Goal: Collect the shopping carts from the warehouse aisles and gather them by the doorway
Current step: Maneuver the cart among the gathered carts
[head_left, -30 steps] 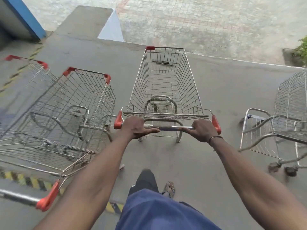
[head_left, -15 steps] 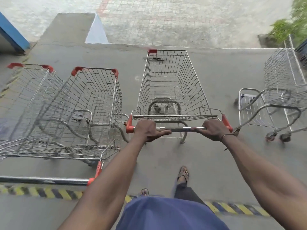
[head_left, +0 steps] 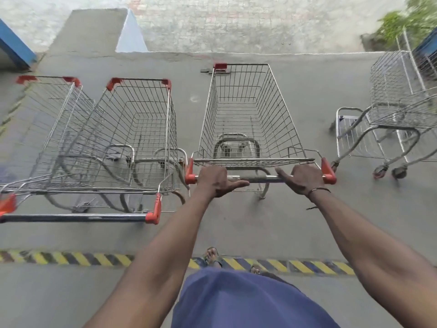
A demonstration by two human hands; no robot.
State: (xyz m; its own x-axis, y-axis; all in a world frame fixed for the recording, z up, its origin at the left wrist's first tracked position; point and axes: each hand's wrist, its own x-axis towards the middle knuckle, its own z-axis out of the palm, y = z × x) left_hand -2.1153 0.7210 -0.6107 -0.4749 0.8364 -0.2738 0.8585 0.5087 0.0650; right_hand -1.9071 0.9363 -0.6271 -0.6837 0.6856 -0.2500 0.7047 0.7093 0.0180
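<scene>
A wire shopping cart [head_left: 248, 110] with red handle ends stands straight ahead on the concrete floor, its basket holding nothing. My left hand [head_left: 216, 182] grips the left part of its handle bar, thumb stretched along the bar. My right hand [head_left: 303, 179] grips the right part, just inside the red end cap. Right beside it on the left stands a second cart [head_left: 132, 138], nested with a third cart [head_left: 47, 119] at the far left. Another cart [head_left: 397, 119] stands apart at the right.
A yellow-and-black striped strip [head_left: 71, 258] crosses the floor under my feet. Ahead, the concrete ends at a step [head_left: 236, 54] down to paved ground, with a ramp [head_left: 94, 29] at the upper left. A blue post [head_left: 16, 48] stands far left, plants [head_left: 406, 22] far right.
The view has swung right and pulled back: the cart I hold now sits square beside the left carts, and the striped strip has come fully into view under my feet. Both hands keep their grip.
</scene>
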